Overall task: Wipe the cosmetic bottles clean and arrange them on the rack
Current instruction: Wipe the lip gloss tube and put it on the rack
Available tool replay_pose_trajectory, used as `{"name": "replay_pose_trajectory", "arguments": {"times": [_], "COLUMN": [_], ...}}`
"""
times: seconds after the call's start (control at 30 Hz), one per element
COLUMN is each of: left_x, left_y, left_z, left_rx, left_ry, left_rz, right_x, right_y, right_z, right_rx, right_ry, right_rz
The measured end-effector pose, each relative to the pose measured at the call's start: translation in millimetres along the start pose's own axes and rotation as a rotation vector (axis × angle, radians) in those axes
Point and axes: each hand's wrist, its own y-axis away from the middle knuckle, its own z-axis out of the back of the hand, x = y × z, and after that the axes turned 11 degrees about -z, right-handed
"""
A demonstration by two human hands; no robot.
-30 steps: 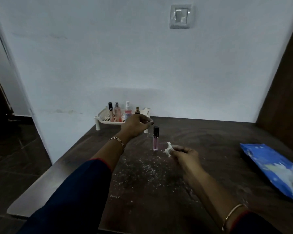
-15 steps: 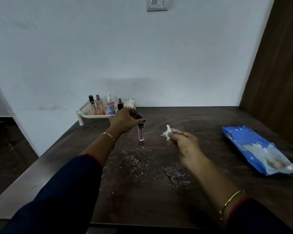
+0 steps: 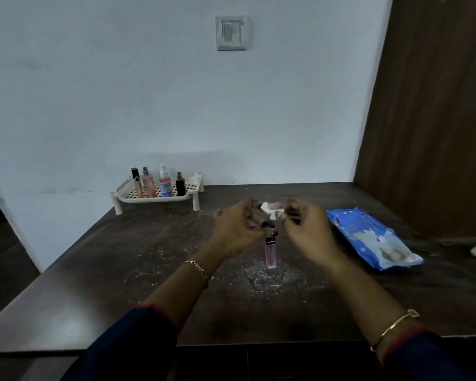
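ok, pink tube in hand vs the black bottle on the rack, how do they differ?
Place: the pink tube is gripped by its cap in the left hand, off the rack, while the right hand pinches a wipe near it; the black bottle stands on the rack, untouched.
Look: the pink tube has a clear pink body and black cap; the black bottle has a dark body and paler cap.
Both are roughly upright.

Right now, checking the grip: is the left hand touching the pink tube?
Touching. Head view: the left hand pinches the pink tube by its black cap.
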Motion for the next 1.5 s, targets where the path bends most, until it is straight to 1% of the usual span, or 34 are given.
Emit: {"name": "replay_pose_trajectory", "arguments": {"times": [0.07,0.1,0.13,0.33,0.4,0.5,0.6,0.7,0.77,0.93,1.1,1.17,1.27,1.37,1.5], "left_x": [-7,-9,-12,-17,-17,-18,-17,-18,-22,-28,-28,-26,-24,-23,-22], "left_y": [1,3,4,11,13,14,13,17,19,19,21,21,20,16,13], "left_z": [-4,-5,-6,-8,-9,-8,-9,-9,-7,2,1,1,3,6,7], "left_rx": [-0.003,-0.005,-0.001,-0.014,-0.028,-0.04,-0.033,-0.005,0.003,0.065,0.047,0.045,0.084,0.121,0.138], "left_ry": [-0.044,-0.084,-0.115,-0.145,-0.133,-0.154,-0.131,-0.115,-0.126,-0.163,-0.242,-0.248,-0.262,-0.311,-0.325], "left_rz": [0.007,0.001,-0.009,-0.023,-0.037,-0.05,-0.045,-0.031,-0.01,0.042,0.043,0.057,0.063,0.029,0.04], "right_x": [-5,-10,-13,-15,-14,-14,-16,-20,-24,-26,-30,-29,-29,-29,-29], "right_y": [2,3,5,10,10,10,12,19,24,35,37,37,40,42,42], "right_z": [4,5,5,12,14,15,13,9,6,-1,-6,-7,-7,-7,-4], "right_rx": [0.049,0.063,0.073,0.166,0.165,0.119,0.069,-0.027,-0.082,-0.168,-0.173,-0.16,-0.159,-0.166,-0.118], "right_ry": [0.331,0.451,0.516,0.547,0.608,0.686,0.646,0.528,0.497,0.477,0.468,0.517,0.59,0.632,0.653], "right_rz": [0.174,0.224,0.252,0.317,0.361,0.4,0.388,0.319,0.274,0.282,0.275,0.307,0.372,0.391,0.43]}}
